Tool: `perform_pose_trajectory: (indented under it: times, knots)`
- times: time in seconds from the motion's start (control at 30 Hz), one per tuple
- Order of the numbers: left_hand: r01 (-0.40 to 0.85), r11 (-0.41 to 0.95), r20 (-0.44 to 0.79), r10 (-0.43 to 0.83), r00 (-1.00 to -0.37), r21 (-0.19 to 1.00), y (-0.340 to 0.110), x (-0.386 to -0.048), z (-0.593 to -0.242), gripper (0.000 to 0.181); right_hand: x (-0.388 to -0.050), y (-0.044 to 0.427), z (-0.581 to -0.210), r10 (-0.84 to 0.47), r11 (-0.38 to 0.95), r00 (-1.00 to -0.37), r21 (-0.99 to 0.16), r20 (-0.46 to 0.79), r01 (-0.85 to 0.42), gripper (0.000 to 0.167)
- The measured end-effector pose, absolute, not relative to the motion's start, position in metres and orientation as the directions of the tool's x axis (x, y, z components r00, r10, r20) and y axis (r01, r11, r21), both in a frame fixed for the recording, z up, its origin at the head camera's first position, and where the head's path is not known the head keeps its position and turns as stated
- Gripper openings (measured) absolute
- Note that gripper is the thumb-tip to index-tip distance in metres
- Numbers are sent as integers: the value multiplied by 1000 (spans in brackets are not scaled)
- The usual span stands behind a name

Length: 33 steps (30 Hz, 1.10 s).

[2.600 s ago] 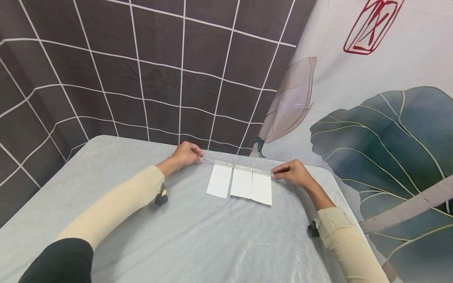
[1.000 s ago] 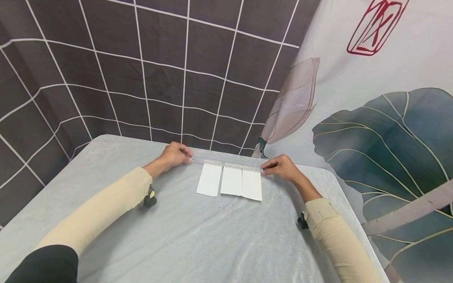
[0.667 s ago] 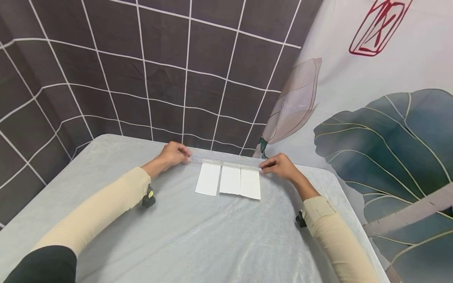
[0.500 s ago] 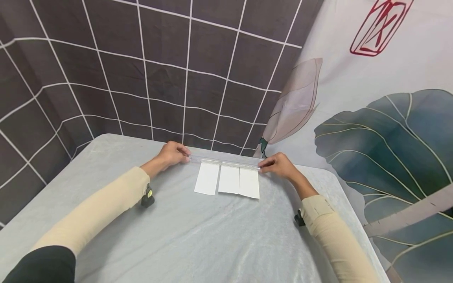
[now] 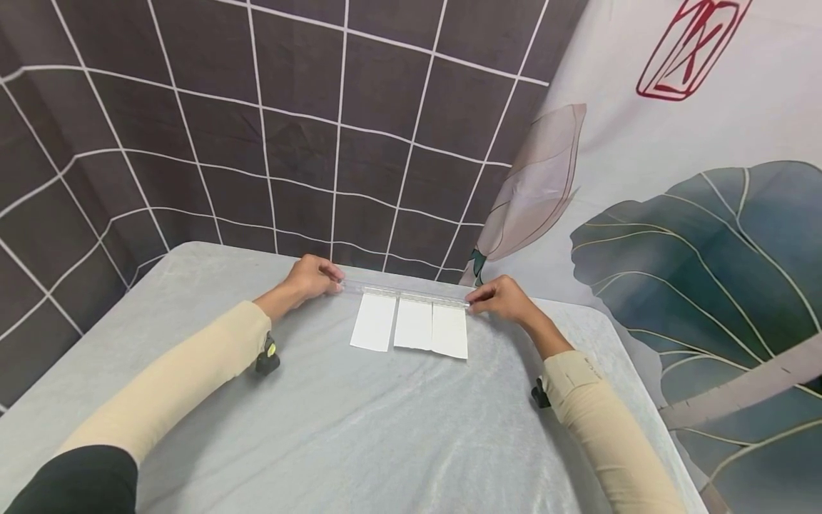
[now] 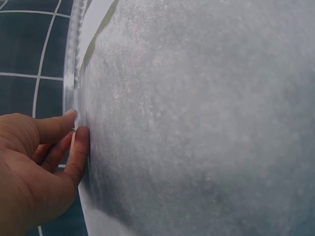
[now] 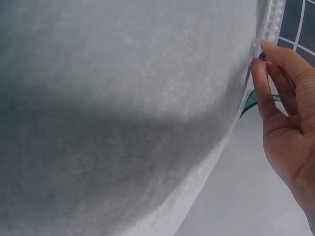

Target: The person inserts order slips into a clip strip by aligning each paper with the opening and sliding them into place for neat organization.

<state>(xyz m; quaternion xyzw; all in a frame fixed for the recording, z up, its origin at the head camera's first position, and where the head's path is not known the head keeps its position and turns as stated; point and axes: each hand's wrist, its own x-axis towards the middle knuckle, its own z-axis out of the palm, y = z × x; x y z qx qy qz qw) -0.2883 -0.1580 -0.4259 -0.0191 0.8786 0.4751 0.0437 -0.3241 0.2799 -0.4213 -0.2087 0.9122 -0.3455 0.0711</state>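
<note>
A long clear plastic strip (image 5: 401, 294) with a row of small bumps spans the space between my two hands near the table's back edge. My left hand (image 5: 312, 277) pinches its left end between thumb and fingers; the left wrist view shows this hand (image 6: 44, 162) close up. At the other end, my right hand (image 5: 504, 296) pinches the strip, and in the right wrist view a small dark round spot (image 7: 263, 56) shows at the fingertips. Three white paper slips, a left one (image 5: 374, 321), a middle one (image 5: 414, 325) and a right one (image 5: 450, 331), extend from the strip's near side, top edges at it.
A pale grey cloth covers the table (image 5: 359, 435). Behind it hangs a dark curtain (image 5: 289, 143) with a white grid. To the right is a pale fabric (image 5: 616, 157) printed with leaves.
Both hands have shifted a little to the left with the clear strip and its paper slips. Each keeps its pinch on the strip's end.
</note>
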Motion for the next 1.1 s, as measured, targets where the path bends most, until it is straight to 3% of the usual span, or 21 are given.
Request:
perform_pose_trajectory:
  times: [1.1]
  knots:
    - [-58,564,-76,9,-997,824,-159,-290,-430,28,-325,276,-426,-420,679,-908,-659,13,-324,20]
